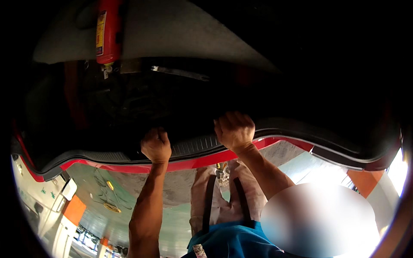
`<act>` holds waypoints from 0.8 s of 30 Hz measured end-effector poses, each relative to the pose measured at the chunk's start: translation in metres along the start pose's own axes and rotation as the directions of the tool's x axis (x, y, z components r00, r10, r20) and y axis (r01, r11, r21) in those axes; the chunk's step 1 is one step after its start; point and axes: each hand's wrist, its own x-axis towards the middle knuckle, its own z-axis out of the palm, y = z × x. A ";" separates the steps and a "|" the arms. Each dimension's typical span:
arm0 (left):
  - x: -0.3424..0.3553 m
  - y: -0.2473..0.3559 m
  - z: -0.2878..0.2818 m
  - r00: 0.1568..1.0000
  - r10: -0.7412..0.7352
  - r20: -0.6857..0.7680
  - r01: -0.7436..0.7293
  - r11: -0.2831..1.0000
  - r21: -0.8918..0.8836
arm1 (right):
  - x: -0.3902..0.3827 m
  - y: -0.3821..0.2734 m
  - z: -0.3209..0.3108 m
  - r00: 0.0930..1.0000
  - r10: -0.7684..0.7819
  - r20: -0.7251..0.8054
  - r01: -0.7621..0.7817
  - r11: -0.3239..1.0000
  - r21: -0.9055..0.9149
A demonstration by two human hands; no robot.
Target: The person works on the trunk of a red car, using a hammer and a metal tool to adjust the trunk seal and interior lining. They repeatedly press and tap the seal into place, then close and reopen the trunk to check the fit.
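Both my hands are inside the open boot of a red car, just past its ribbed black sill point(193, 146). My left hand point(155, 146) has its fingers curled over something dark at the boot's edge. My right hand point(234, 131) sits a little farther forward, fingers bent down into the shadow; what they grip is too dark to make out. Beyond them, in the dark well, lies a flat metal tool point(180, 73) with a forked end. A red fire extinguisher point(107, 32) with a yellow label is at the upper left.
The red bumper edge point(198, 159) runs below my arms. Cables point(112, 195) lie on the green floor at the lower left, near an orange-and-white post point(73, 208) and a pale vehicle point(38, 202). My legs stand below the car's edge; a blurred patch covers the lower right.
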 end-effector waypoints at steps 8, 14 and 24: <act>0.008 -0.004 -0.008 0.999 -0.006 0.048 0.008 0.999 -0.045 | 0.009 -0.006 0.005 0.997 -0.039 0.073 0.044 0.997 -0.064; 0.000 -0.009 -0.015 0.981 -0.103 0.165 0.100 0.995 0.030 | 0.009 -0.022 0.011 0.991 -0.038 0.129 0.043 0.999 -0.034; 0.006 -0.009 -0.023 0.987 -0.140 0.073 0.149 0.979 -0.140 | 0.016 -0.063 0.025 0.961 -0.083 0.265 0.089 0.996 -0.010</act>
